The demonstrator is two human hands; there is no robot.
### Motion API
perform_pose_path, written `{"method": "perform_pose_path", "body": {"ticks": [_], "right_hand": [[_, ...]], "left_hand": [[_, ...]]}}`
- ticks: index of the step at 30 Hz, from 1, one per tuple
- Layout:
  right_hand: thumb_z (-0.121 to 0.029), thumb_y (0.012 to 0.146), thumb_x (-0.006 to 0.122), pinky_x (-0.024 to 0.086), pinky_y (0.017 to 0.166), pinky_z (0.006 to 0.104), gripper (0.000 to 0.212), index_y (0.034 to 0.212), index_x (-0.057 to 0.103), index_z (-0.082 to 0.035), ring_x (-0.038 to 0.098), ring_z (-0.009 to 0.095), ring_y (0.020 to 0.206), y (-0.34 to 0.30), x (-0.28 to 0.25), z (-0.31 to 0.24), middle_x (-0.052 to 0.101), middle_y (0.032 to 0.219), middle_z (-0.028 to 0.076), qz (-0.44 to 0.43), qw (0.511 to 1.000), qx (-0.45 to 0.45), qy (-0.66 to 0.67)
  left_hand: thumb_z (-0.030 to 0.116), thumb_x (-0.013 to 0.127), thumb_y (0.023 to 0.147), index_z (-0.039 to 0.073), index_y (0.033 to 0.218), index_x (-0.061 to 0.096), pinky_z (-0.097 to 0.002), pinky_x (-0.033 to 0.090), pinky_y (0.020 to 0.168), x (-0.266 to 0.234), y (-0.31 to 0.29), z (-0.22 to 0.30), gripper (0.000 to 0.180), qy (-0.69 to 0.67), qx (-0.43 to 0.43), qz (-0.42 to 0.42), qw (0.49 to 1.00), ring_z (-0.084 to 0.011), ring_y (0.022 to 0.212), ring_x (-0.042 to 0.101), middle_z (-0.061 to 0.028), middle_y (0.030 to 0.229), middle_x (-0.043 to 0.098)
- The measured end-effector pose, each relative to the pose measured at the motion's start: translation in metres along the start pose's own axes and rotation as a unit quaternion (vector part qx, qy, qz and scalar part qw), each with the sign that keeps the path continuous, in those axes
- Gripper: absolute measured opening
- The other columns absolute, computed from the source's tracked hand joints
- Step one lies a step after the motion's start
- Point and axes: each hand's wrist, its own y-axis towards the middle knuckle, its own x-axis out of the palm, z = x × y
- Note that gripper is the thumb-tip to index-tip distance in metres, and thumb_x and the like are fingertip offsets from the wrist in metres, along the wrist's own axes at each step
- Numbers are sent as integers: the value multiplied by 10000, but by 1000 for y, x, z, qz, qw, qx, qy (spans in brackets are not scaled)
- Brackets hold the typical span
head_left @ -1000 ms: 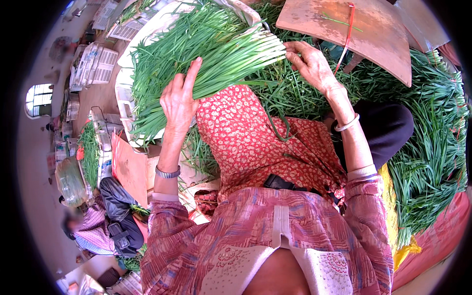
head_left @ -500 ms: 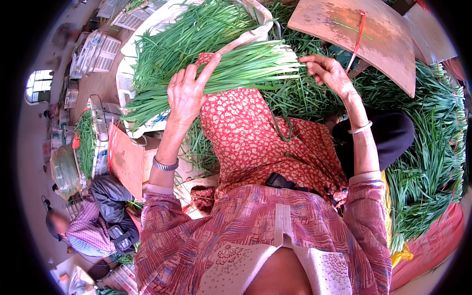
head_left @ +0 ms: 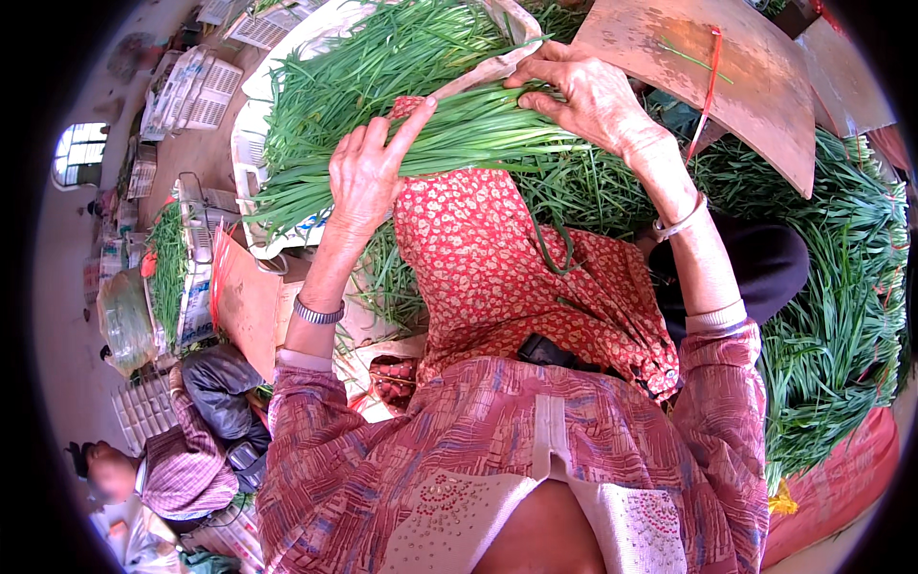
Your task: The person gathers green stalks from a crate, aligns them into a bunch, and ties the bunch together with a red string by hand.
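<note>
A bunch of green chives (head_left: 469,143) lies across my lap over a red flowered apron (head_left: 459,220). My left hand (head_left: 368,172) is closed around the leafy part, its index finger stretched along the top. Over the pale stem end, my right hand (head_left: 598,105) bends its fingers down onto the chives, covering most of the white ends. Its thumb and fingertips press on the bunch, partly hidden by leaves. Just behind runs the pale handle (head_left: 492,69) of a white basket (head_left: 251,124) heaped with loose chives (head_left: 382,62).
A brown board (head_left: 708,67) with a red tie (head_left: 715,77) leans at the far right. Tied chive bundles (head_left: 832,316) are stacked at my right. Another board (head_left: 244,297), a crate of greens (head_left: 170,277) and a seated person (head_left: 191,459) are on the left.
My right hand has moved left from beyond the white stem ends onto the bunch. My left hand has kept its hold. The person at the left has shifted and leans lower.
</note>
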Motion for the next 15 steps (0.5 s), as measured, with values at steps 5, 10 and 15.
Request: {"method": "perform_pose_path", "body": {"ticks": [5, 10, 15], "right_hand": [[-254, 909, 641, 537, 793, 463, 195, 1052, 637, -122, 661, 333, 950, 7, 18, 4, 654, 1073, 99, 26, 996, -66, -47], [-230, 975, 560, 524, 762, 452, 200, 1072, 584, -57, 675, 347, 900, 6, 28, 1, 696, 857, 138, 109, 976, 115, 149], [-219, 1010, 547, 531, 683, 325, 183, 1044, 594, -45, 643, 154, 752, 4, 26, 26, 680, 873, 28, 136, 816, 269, 494]], "left_hand": [[-74, 696, 557, 346, 1476, 435, -400, 538, 743, -2, -1, -2, 1043, -22, -15, -6, 1000, -263, 805, 607, -67, 925, 560], [-119, 671, 554, 314, 1517, 364, -413, 545, 790, -1, 2, -3, 1100, -63, -28, 28, 997, -291, 903, 642, -84, 1084, 625], [-122, 669, 548, 274, 1528, 347, -420, 548, 780, 1, 2, -5, 1105, -78, -55, 3, 995, -313, 866, 651, -102, 1029, 642]]}}
